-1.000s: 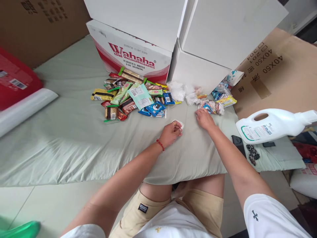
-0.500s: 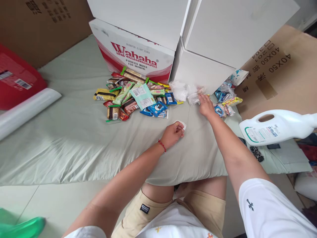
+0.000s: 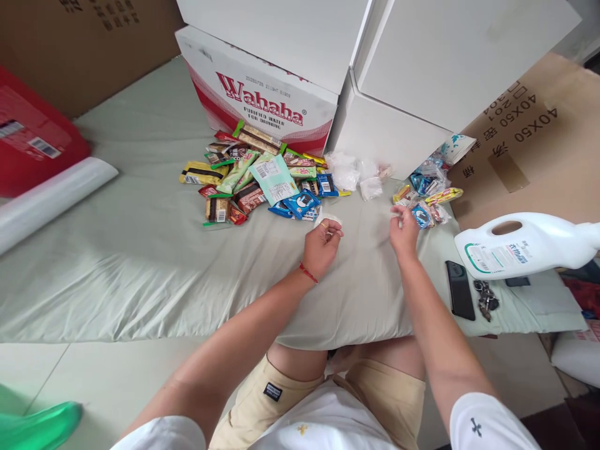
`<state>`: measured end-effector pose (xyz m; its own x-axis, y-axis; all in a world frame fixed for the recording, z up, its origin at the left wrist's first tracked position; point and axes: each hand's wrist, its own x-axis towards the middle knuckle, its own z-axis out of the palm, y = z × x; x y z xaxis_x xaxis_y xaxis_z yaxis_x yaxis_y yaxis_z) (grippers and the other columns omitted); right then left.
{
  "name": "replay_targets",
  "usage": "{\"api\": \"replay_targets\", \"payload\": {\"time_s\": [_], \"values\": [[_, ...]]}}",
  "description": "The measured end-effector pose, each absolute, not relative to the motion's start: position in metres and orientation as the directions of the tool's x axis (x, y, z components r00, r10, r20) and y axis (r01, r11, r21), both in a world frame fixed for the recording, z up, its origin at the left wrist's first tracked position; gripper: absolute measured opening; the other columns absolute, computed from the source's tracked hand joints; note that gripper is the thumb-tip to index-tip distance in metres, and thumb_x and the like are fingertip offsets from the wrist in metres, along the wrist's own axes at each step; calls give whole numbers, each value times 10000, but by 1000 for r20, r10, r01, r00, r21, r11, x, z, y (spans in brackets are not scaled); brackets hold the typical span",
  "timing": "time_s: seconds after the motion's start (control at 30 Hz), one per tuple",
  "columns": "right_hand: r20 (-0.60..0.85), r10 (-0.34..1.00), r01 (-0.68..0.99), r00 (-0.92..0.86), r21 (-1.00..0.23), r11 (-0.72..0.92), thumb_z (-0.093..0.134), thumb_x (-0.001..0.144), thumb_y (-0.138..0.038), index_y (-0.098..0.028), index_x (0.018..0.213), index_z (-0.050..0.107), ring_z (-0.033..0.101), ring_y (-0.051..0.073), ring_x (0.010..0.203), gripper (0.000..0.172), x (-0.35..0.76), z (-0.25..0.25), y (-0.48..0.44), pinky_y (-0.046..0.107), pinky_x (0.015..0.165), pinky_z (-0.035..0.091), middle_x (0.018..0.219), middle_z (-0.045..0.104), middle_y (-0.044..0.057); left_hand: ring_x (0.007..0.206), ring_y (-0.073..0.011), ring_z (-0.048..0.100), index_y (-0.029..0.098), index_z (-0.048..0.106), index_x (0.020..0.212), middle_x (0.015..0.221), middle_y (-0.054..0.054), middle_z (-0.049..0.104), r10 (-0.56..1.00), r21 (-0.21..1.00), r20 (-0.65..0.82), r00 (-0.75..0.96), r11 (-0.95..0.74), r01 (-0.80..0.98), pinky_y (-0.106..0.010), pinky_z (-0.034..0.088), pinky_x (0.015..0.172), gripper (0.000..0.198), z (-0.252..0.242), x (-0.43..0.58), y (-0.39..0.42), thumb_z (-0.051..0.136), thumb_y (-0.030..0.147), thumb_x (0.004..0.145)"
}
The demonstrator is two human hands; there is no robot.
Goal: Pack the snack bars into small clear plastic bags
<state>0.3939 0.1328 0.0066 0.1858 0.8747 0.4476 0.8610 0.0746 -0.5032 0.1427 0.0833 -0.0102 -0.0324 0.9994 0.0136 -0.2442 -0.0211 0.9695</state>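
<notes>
My left hand (image 3: 323,247) is closed, its fingertips pinching a small crumpled white plastic bag (image 3: 329,219) just above the cloth. The fingers partly hide it. Beyond it lies a heap of wrapped snack bars (image 3: 239,172), with a pale green packet (image 3: 273,179) on top and blue packets (image 3: 300,203) at its near edge. My right hand (image 3: 404,234) has its fingers curled together near a pile of small wrapped snacks (image 3: 424,181). Whatever those fingers hold, if anything, is too small to make out. Several translucent white bundles (image 3: 345,177) lie between the two piles.
A Wahaha carton (image 3: 262,100) and white boxes (image 3: 398,134) stand at the back of the cloth-covered table (image 3: 154,269). At right are a white jug (image 3: 525,245), a phone (image 3: 459,290) and keys (image 3: 486,300). A red container (image 3: 37,140) and plastic roll (image 3: 56,197) occupy the left.
My right hand has drawn back from the white bundles, towards me and slightly right. My left hand, still holding the plastic bag, has shifted slightly away from me. The phone has come into fuller view.
</notes>
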Motion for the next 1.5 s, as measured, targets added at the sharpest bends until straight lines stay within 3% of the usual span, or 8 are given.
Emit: {"api": "replay_targets", "payload": {"time_s": [0.1, 0.3, 0.5, 0.73, 0.9, 1.1, 1.27, 1.5], "values": [[214, 921, 520, 324, -854, 15, 483, 932, -389, -210, 1032, 679, 664, 170, 683, 284, 341, -6, 103, 302, 625, 557, 997, 750, 73, 518, -81, 498, 199, 606, 844, 754, 8, 679, 995, 907, -58, -80, 19, -421, -221, 346, 500, 129, -5, 132, 92, 690, 246, 759], [-6, 963, 236, 268, -969, -72, 648, 868, -609, -238, 1129, 674, 600, 122, 556, 454, 273, -17, 95, 240, 445, 457, 942, 723, 19, 392, -54, 387, 167, 615, 844, 718, -23, 675, 964, 681, -195, 180, 265, -683, -244, 145, 396, 251, -1, 116, 105, 679, 379, 727], [82, 985, 294, 152, -955, 34, 683, 849, -629, -218, 863, 713, 501, 124, 580, 412, 261, -16, 95, 236, 522, 418, 645, 580, -44, 427, -62, 398, 182, 620, 850, 706, -13, 634, 956, 687, -191, 222, 292, -665, -253, 175, 408, 270, 0, 122, 103, 688, 416, 732], [11, 981, -74, 193, -997, 26, 796, 742, -528, -217, 885, 695, 524, 135, 657, 357, 274, -14, 91, 259, 619, 473, 726, 595, -41, 448, -51, 387, 193, 580, 830, 714, 16, 593, 984, 756, -166, 57, 164, -633, -243, 168, 414, 255, 1, 117, 110, 731, 376, 737], [-18, 969, -140, 247, -990, 17, 822, 703, -519, -213, 845, 642, 536, 137, 673, 383, 273, -10, 92, 273, 672, 477, 735, 602, -38, 557, -66, 424, 193, 559, 812, 777, 19, 589, 993, 921, -99, -68, 65, -385, -224, 347, 532, 240, -4, 126, 109, 694, 387, 851], [133, 918, 107, 375, -989, 99, 754, 794, -525, -215, 890, 643, 516, 134, 668, 343, 275, -21, 92, 258, 655, 453, 753, 593, -42, 695, -121, 440, 203, 533, 783, 762, 23, 508, 970, 984, 171, -173, -161, 71, -260, 382, 681, 257, -8, 135, 91, 761, 314, 822], [294, 926, 301, 238, -928, 218, 721, 841, -475, -260, 1055, 664, 601, 183, 873, 309, 274, -14, 84, 312, 823, 523, 973, 658, 14, 635, -111, 399, 205, 491, 752, 691, 43, 470, 976, 986, 161, 147, -152, -69, -251, 338, 609, 362, -9, 140, 84, 725, 461, 857], [221, 974, 75, -60, -972, 225, 669, 876, -540, -284, 1278, 629, 622, 225, 1072, 478, 265, -6, 76, 363, 920, 553, 1242, 639, 66, 681, -121, 446, 207, 480, 744, 706, 37, 476, 994, 967, 103, 44, -89, -238, -250, 390, 662, 380, -14, 137, 97, 687, 499, 870]]}}
